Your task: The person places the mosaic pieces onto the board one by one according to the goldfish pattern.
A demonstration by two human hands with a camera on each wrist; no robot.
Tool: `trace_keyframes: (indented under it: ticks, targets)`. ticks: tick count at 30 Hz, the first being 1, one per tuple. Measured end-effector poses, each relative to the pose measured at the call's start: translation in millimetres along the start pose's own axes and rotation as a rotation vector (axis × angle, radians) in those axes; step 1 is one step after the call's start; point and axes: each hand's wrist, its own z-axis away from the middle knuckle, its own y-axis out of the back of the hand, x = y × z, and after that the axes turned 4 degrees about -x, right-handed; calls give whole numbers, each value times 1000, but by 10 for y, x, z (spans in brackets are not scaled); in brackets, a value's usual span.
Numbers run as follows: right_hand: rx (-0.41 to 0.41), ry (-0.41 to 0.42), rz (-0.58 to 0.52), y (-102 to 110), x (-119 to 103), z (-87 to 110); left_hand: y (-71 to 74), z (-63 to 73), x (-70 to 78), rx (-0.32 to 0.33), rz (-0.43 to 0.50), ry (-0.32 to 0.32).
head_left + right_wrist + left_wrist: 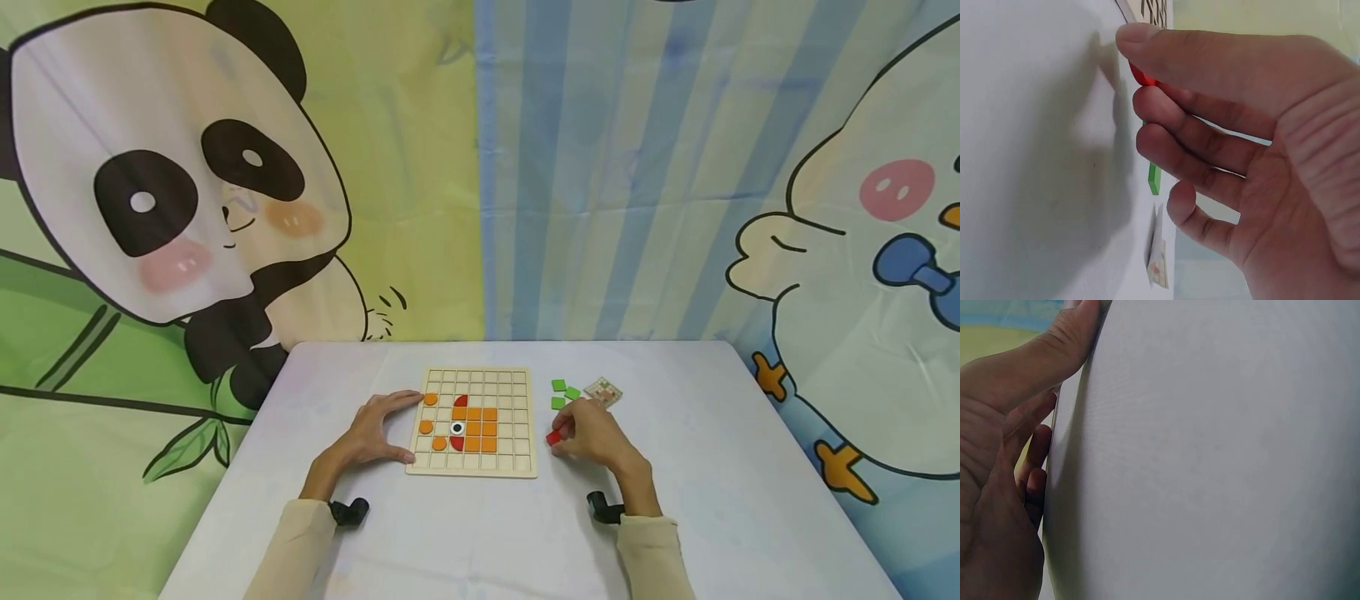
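Note:
A wooden grid board (516,458) lies on the white table. On it sit orange square tiles (490,429), round orange pieces (426,427), red quarter-round pieces (461,401) and an eye piece (457,428). At the board's left edge rests my left hand (371,429), thumb near the lower corner and fingers spread toward the upper part. My right hand (594,429) pinches a small red tile (553,437) between thumb and fingers, just right of the board. In the right wrist view the red tile (1141,75) is mostly hidden behind the thumb.
Green square tiles (558,385) lie beyond my right hand. Beside them is a small patterned card (604,391). A printed cloth with a panda (180,167) and a white bird hangs behind the table's back edge.

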Motion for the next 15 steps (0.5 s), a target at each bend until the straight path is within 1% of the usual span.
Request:
trace_keyframes:
  ticks: [6,11,15]
  targets:
    - [4,33,-3,-39,-44,-25,-6,2,-23,10,9,-8]
    - [5,40,-15,-98,-88,-41,-31,7,-52,21,24,-19]
    - [7,67,-19,-153,-105,-62,-16,9,-17,14,9,-15]
